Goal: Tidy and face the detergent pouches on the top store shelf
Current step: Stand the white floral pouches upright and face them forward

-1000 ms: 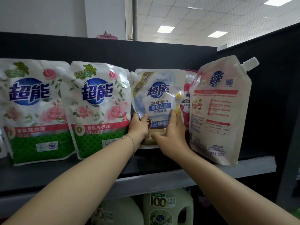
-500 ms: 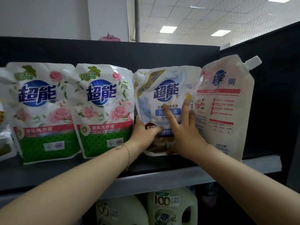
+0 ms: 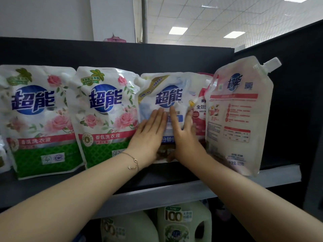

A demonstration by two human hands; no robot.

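Left hand (image 3: 148, 135) and right hand (image 3: 185, 137) had slid up the blue pouch (image 3: 167, 91) toward twelve o'clock, fingers straight, pressing flat; even pressure would square it.

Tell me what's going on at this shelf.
A person is straightening detergent pouches on the top shelf. Both the left hand and the right hand press flat, fingers straight, on the blue-and-white pouch in the middle. Two rose-print pouches to its left face front. The spouted pouch on the right shows its back panel.
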